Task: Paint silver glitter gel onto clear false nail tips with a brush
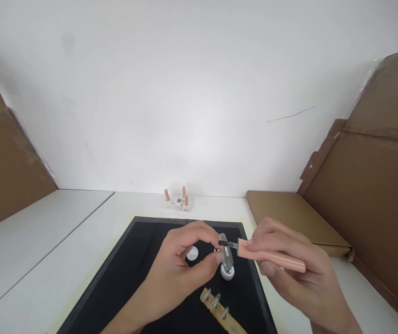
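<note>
My left hand [174, 269] pinches a long, shiny grey false nail [226, 256] by its side, between thumb and forefinger. A nail polish brush [271, 256] with a pink cap handle is gripped in my right hand [299, 266]. Its dark bristles lie across the upper part of the nail, seemingly touching it. Just below the nail stands a small white jar [227, 275], partly covered by it. A round white lid [192, 253] lies near my left fingers. Toward the front, a yellowish strip [231, 324] carries several greyish false nails [215, 301].
Everything near my hands rests on a black mat [115, 283] on a white table [62, 246]. At the back, several pink-capped bottles [185, 202] stand in a clear holder. A flat cardboard box [285, 211] lies at right; cardboard panels [376, 185] flank both sides.
</note>
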Available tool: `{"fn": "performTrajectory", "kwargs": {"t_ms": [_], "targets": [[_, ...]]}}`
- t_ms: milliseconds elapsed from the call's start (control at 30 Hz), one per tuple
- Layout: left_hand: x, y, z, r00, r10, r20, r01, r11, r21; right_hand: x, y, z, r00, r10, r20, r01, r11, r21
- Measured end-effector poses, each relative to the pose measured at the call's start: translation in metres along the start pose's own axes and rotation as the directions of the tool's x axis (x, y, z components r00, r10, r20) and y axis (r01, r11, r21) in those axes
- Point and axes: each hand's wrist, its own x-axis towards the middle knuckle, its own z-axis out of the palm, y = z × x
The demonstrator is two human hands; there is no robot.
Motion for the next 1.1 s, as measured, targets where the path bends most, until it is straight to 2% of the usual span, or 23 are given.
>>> {"fn": "performTrajectory", "kwargs": {"t_ms": [267, 433, 600, 800, 1100], "targets": [[-0.0006, 0.001, -0.0004, 1.0, -0.014, -0.002, 0.014, 1.0, -0.011, -0.0006, -0.0023, -0.0009, 0.999, -0.023, 0.029, 0.024, 0.999, -0.023], [-0.0006, 0.0005, -0.0008, 1.0, 0.003, 0.008, -0.002, 1.0, -0.006, -0.0004, -0.0016, 0.0009, 0.999, -0.034, 0.011, 0.034, 0.999, 0.001], [-0.001, 0.0011, -0.0004, 1.0, 0.002, 0.013, -0.002, 1.0, -0.016, -0.0015, -0.0014, 0.0025, 0.999, -0.035, 0.002, 0.035, 0.998, -0.043], [-0.0011, 0.0031, 0.0, 1.0, -0.009, 0.018, 0.009, 1.0, -0.019, -0.0039, -0.0019, 0.0018, 1.0, 0.017, -0.012, -0.018, 0.997, -0.069], [-0.0011, 0.0007, 0.0, 1.0, -0.015, 0.006, 0.015, 1.0, 0.013, 0.0007, -0.0052, 0.0017, 0.999, -0.053, 0.01, 0.053, 0.992, -0.11]]}}
